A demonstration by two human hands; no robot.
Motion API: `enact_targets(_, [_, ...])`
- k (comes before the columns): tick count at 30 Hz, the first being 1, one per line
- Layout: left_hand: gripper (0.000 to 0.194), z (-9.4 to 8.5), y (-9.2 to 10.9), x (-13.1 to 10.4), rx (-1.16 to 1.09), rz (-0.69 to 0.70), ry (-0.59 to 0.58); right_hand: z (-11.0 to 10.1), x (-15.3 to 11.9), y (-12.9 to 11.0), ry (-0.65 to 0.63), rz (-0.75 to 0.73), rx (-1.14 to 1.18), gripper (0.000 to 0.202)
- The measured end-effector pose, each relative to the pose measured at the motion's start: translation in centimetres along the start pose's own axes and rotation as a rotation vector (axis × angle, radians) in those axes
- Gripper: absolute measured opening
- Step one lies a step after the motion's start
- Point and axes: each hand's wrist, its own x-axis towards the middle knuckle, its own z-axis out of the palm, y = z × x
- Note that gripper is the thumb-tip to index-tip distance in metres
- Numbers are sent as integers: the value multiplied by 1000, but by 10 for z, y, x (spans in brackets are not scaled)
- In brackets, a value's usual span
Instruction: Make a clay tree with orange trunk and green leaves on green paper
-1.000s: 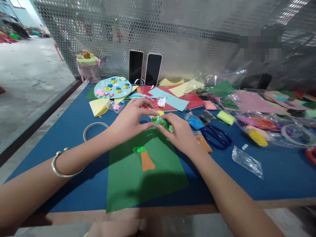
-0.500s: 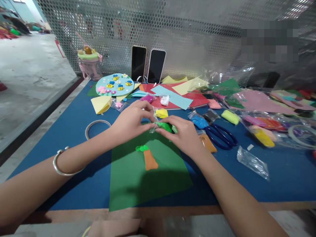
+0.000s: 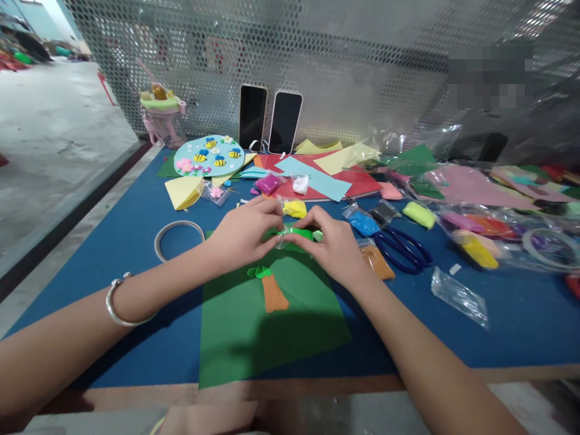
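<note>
Both hands meet over the far edge of a dark green paper sheet. Between them is a small clear packet of green clay. My left hand pinches the packet's clear plastic end. My right hand grips the clay-filled end between thumb and fingers. Below them on the sheet lies a flat orange clay trunk, with small green clay leaves at its upper left. A yellow clay packet rests just beyond the fingers.
Blue-handled scissors, an orange clay packet and an empty plastic bag lie to the right. A tape roll sits left. Behind are two phones, a bee picture, coloured papers and a cup.
My left hand has shifted slightly down and closed more on the packet's end. My right fingers have bent up a little, and the green packet now lies more level between the hands.
</note>
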Motion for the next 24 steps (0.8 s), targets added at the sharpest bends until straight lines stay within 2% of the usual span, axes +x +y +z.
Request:
enact_targets(3, [19,-1,-2,1,14,-2,77,-2,1,3,50,9,21,26])
enact_targets(8, [18,0,-7,5,-261,-274,205,-8,3,8,118,35,52,27])
enact_targets(10, [18,0,-8,6,-319,-307,259,-9,2,10,124,47,70,27])
enact_targets(12, [17,0,-9,6,-344,-262,253,-9,2,10,123,65,76,27])
enact_targets(14, [19,0,-9,5,-322,-186,193,-9,1,10,113,87,83,27])
enact_targets(17, [23,-1,-6,4,-206,-100,114,-7,1,7,79,85,126,23])
enact_targets(20, [18,-1,-1,4,-131,-69,83,-6,2,3,14,47,151,19])
enact_targets(22, [13,-4,0,5,-139,-74,85,-8,3,1,-16,34,141,17])
enact_targets(24, [11,-11,-5,7,-186,-115,163,-11,4,3,-13,33,97,15])
